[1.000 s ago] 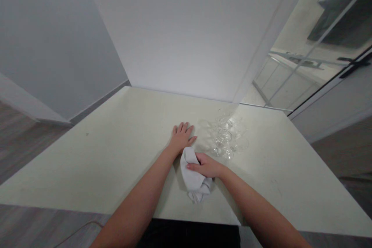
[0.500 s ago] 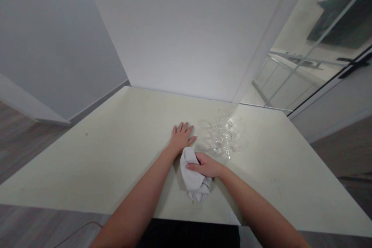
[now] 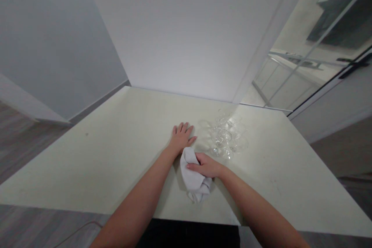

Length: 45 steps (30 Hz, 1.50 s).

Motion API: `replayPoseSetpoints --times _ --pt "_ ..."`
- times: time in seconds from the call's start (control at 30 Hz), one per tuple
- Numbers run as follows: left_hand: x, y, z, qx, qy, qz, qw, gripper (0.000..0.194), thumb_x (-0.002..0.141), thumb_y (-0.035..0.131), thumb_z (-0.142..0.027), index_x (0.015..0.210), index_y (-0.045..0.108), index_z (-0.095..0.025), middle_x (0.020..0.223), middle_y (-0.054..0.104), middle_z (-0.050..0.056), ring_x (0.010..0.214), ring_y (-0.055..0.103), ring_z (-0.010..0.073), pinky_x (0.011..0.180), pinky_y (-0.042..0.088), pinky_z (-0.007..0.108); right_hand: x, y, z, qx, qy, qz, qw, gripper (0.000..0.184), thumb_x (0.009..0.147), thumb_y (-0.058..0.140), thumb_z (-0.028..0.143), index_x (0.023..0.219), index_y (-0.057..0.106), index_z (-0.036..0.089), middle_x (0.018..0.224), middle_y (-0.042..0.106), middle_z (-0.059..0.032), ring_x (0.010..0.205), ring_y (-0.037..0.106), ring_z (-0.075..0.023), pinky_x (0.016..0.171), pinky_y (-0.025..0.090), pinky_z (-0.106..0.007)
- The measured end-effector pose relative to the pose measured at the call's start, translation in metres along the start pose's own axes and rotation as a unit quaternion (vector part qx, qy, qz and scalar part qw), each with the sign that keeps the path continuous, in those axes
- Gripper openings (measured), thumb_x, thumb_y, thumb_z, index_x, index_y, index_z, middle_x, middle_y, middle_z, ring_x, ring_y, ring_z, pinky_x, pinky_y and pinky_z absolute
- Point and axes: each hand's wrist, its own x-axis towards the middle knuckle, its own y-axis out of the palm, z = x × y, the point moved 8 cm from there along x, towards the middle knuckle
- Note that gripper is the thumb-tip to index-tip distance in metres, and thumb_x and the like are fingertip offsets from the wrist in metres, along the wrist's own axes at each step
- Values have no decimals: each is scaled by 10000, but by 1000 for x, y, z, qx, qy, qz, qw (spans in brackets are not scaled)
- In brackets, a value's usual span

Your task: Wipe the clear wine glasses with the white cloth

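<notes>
My left hand (image 3: 180,138) lies flat on the pale tabletop (image 3: 116,143), fingers spread, holding nothing. Just in front of me, my right hand (image 3: 207,166) grips a white cloth (image 3: 192,176), its thumb pressed over the folded fabric. The cloth is bunched, and its loose end hangs down toward the table's front edge. The top of the cloth lies close by my left wrist. Beyond my right hand stands a cluster of several clear glasses (image 3: 225,135), close together; their outlines are faint against the table.
A white wall (image 3: 186,38) rises along the table's back edge. To the right is a glass-paned door (image 3: 296,69) with a black handle (image 3: 356,63). A thin cable (image 3: 78,232) lies on the floor at the lower left.
</notes>
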Motion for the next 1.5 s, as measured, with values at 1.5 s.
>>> replayPoseSetpoints --times 1.5 --pt "1 3 1 18 -7 6 1000 608 942 316 -562 1447 384 -230 1540 329 119 1423 272 325 1130 231 560 0 0 4 -14 -13 -1 1000 265 857 601 389 977 614 152 856 579 -11 782 505 -145 715 430 -259"
